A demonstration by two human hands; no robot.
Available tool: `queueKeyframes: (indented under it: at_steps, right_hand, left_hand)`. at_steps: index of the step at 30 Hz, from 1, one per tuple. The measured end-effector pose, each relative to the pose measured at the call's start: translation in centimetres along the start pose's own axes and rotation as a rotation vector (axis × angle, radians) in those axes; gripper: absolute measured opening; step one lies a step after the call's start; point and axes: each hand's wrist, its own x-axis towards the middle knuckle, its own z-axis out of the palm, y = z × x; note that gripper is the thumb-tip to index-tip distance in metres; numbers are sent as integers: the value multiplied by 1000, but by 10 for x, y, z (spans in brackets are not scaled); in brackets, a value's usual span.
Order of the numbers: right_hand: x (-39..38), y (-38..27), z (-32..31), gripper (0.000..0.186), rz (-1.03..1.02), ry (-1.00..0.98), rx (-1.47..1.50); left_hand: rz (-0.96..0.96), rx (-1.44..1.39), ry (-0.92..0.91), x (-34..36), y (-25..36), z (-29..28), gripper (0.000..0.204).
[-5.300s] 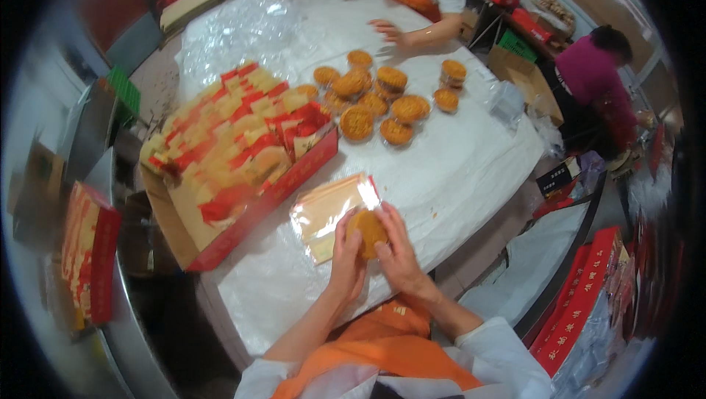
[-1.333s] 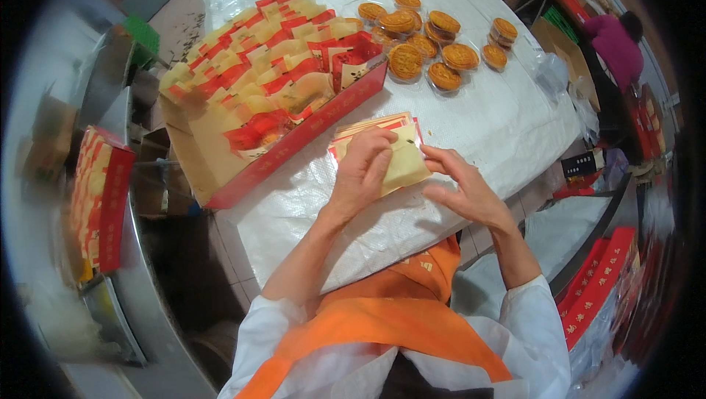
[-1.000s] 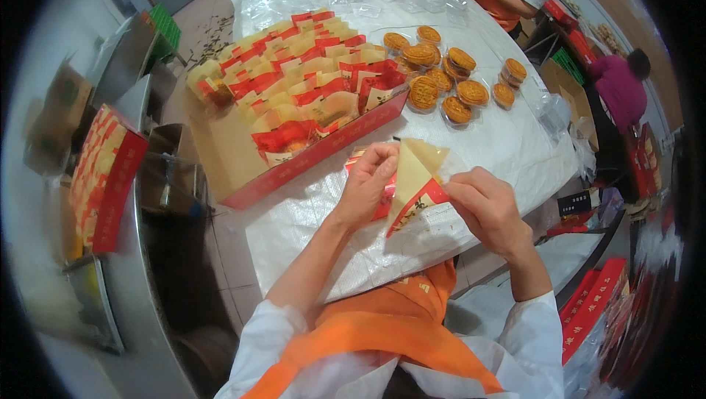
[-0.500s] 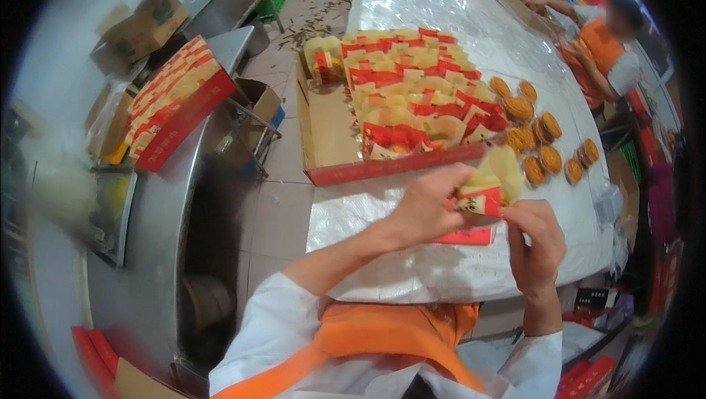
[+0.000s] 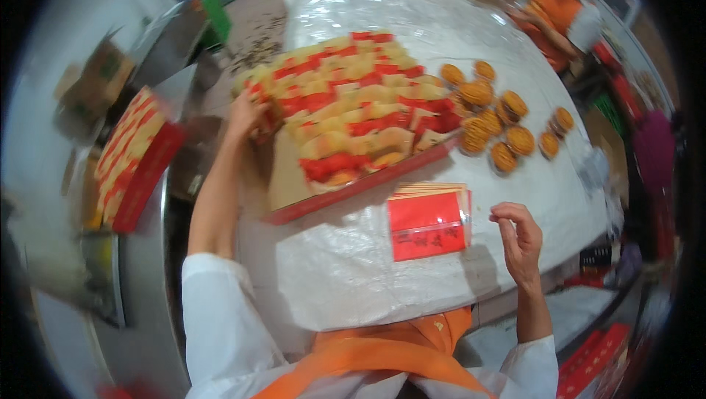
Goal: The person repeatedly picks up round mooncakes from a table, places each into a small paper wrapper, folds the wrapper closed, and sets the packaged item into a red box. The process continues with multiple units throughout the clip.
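My left hand (image 5: 250, 112) reaches over the left side of a shallow cardboard box (image 5: 331, 199) with a red outer face. Its fingers are closed on a red and yellow paper packet (image 5: 269, 114), partly hidden by the hand and blurred. Rows of similar filled packets (image 5: 353, 123) stand in the box. My right hand (image 5: 521, 241) hovers over the table's near right part, holding nothing, thumb and bent fingers apart. To its left lies a stack of flat red paper bags (image 5: 426, 224). Beyond it sit several round golden pastries (image 5: 520, 140), some in clear wrapping.
White plastic sheeting (image 5: 331, 274) covers the table. On a metal bench at left, another red box (image 5: 147, 178) holds similar packets. A co-worker in an orange apron (image 5: 555, 5) works at the far right edge. An open carton (image 5: 95, 90) sits at far left.
My left hand has carried the packet from in front of me to the box's left side. My right hand has let go of it. The view has shifted, and the stack of red bags is uncovered.
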Motion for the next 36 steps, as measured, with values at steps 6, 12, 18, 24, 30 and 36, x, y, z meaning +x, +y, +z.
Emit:
queueKeyframes:
  at_steps: [6,12,18,24,30,36]
  right_hand:
    - [14,53,-31,13,279,82,-60]
    - [118,119,-66,43,-174,155,-714]
    - [205,183,-69,64,-89,-17,-813]
    - [203,195,-60,54,-129,-28,-779]
    - [199,188,-55,41,-220,48,-884]
    - [197,184,-48,40,-200,118,-867]
  left_hand:
    - [-45,213,185,0,-21,37,79]
    - [-156,280,96,-9,11,26,88]
    - [90,86,420,-19,22,2,77]
    - [-29,-596,642,-74,43,-49,62]
    - [200,-726,714,-122,109,-54,48]
    - [448,-680,543,-171,181,-13,41]
